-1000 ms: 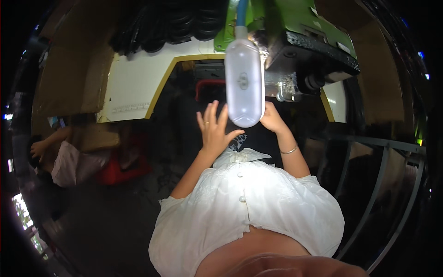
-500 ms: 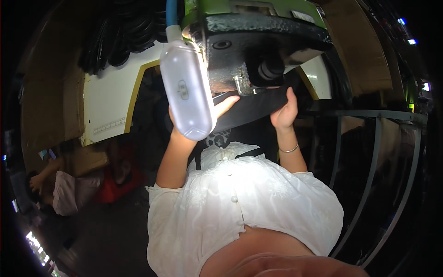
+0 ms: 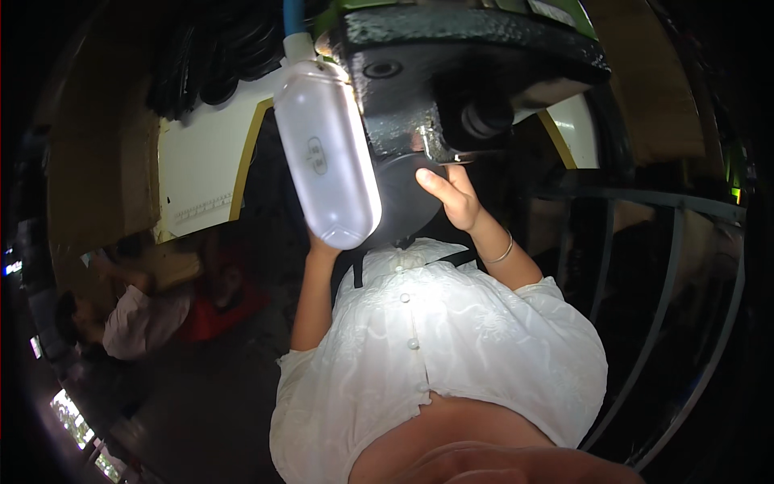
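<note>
A green and black machine head point(image 3: 484, 56) fills the top middle, with a black round knob and a bright metal part on its underside. A long frosted lamp point(image 3: 326, 153) on a blue flexible neck hangs at its left. Beneath the head lies a dark, curved, smooth piece point(image 3: 413, 198), its kind unclear. Gripping its right edge is my right hand point(image 3: 451, 195), thumb on top and fingers mostly hidden. Behind the lamp's lower end is my left hand point(image 3: 322, 244); only its wrist side shows, and its fingers are hidden.
A white board point(image 3: 201, 177) with a yellow edge and a ruler scale is on the left, dark curved pieces point(image 3: 214, 64) heaped behind it. Cardboard point(image 3: 105, 153) stands farther left. A metal rack point(image 3: 645, 202) flanks the right. Another person point(image 3: 145, 319) is low on the left, near a red object point(image 3: 222, 306).
My right hand has moved inward and left, from apart with its thumb raised to holding the dark piece. My left hand has slipped behind the lamp. The dark piece has shifted.
</note>
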`<state>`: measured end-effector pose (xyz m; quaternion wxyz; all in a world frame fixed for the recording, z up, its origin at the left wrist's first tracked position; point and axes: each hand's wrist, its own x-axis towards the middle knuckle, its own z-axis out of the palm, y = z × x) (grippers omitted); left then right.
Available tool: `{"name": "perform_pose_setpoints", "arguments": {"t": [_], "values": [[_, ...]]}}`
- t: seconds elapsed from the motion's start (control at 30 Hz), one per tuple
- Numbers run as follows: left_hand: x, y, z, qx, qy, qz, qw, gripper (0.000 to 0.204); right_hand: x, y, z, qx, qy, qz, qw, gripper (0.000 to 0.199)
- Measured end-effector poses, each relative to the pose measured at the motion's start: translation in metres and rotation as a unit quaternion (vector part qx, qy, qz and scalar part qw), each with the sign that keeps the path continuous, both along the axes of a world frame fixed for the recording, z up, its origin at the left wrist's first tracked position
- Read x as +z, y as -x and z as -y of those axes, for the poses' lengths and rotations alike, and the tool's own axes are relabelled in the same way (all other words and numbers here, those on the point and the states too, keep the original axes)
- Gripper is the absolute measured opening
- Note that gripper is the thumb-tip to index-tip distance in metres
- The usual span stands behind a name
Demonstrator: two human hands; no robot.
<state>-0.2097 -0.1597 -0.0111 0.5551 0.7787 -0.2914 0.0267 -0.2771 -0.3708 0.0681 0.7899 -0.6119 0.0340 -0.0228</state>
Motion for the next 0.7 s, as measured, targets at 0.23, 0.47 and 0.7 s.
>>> {"name": "perform_pose_setpoints", "arguments": {"t": [0.23,0.47,0.7], "values": [[0.046,0.014,0.073,-0.055,0.086,-0.06,0.993,0.03,0.011,-0.024,0.014,-0.022,0.163,0.073,0.984,0.027],[0.084,0.001,0.094,-0.052,0.074,-0.19,0.978,0.025,-0.048,0.022,0.041,0.151,0.093,-0.042,0.983,0.055],[0.063,0.013,0.071,-0.053,0.14,-0.27,0.951,0.025,-0.133,0.115,0.127,0.06,-0.139,-0.186,0.971,0.035]]}}
